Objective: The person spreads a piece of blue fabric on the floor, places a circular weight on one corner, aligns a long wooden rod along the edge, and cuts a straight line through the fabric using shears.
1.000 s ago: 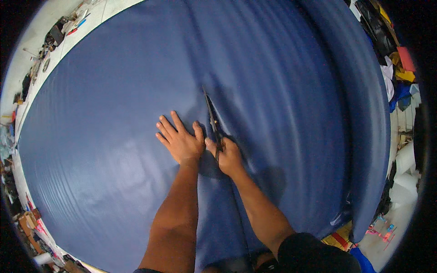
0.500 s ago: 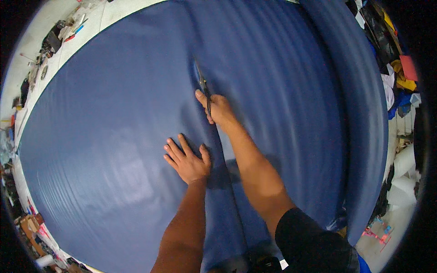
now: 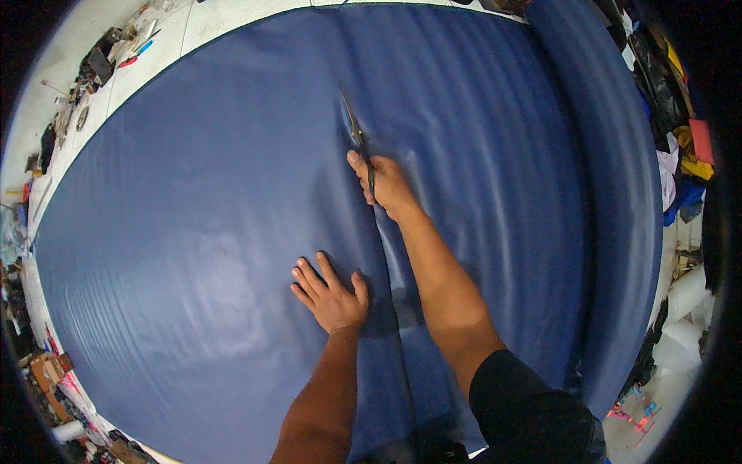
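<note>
A large sheet of smooth dark blue material, like vinyl or leatherette, is spread before me. My right hand is closed round the dark handles of a pair of scissors. Their blades point away from me and lie at the sheet. From the scissors back toward my body runs a long slit in the material. Left of that slit, my left hand rests flat on the sheet, its fingers spread and holding nothing.
Along the right side lies a thick roll of the same blue material. Beyond it are heaped cloths and a red piece. White tabletop shows past the far left edge, with tools and clutter. Boxes stand at lower left.
The sheet and surroundings have shifted slightly in view. The scissors, still in my right hand, look a little more closed. My left hand stays flat on the sheet, slightly farther behind the scissors.
</note>
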Available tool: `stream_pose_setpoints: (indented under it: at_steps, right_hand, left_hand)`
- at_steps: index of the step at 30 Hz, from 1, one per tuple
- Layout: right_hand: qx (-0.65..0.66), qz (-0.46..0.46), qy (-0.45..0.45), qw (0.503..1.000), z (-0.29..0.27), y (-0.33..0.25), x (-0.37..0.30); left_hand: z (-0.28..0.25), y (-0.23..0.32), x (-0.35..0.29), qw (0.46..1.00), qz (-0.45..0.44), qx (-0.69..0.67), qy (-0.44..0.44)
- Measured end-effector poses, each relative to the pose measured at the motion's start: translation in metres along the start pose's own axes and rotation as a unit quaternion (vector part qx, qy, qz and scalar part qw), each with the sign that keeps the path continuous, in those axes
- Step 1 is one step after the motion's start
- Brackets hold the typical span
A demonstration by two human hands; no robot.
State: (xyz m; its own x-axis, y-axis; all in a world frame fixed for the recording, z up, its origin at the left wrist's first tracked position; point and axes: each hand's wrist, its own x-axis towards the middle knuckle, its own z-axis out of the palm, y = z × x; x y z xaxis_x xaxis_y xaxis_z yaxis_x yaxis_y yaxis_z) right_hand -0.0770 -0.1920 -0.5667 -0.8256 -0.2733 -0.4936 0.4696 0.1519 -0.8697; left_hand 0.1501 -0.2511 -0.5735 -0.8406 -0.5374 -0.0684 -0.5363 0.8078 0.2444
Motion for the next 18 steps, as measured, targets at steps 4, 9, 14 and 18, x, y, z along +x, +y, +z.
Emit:
stream_pose_setpoints:
  at_steps: [4,9,14,18]
  right_hand:
    - [-0.016,-0.008,0.008,1.000,-0.001,0.005,0.008]
    - [-0.015,-0.003,-0.018,1.000,0.002,-0.027,0.050]
    - [-0.007,0.000,-0.002,1.000,0.014,-0.054,0.118]
    - [-0.011,-0.013,-0.012,1.000,0.015,-0.080,0.158]
  left_hand:
    - [0.000,0.000,-0.001,1.000,0.003,0.001,0.001]
    - [0.001,0.000,-0.003,1.000,0.003,0.004,0.001]
    - [0.000,-0.001,0.001,1.000,0.009,0.000,0.002]
    - [0.003,-0.001,-0.001,1.000,0.005,0.005,-0.004]
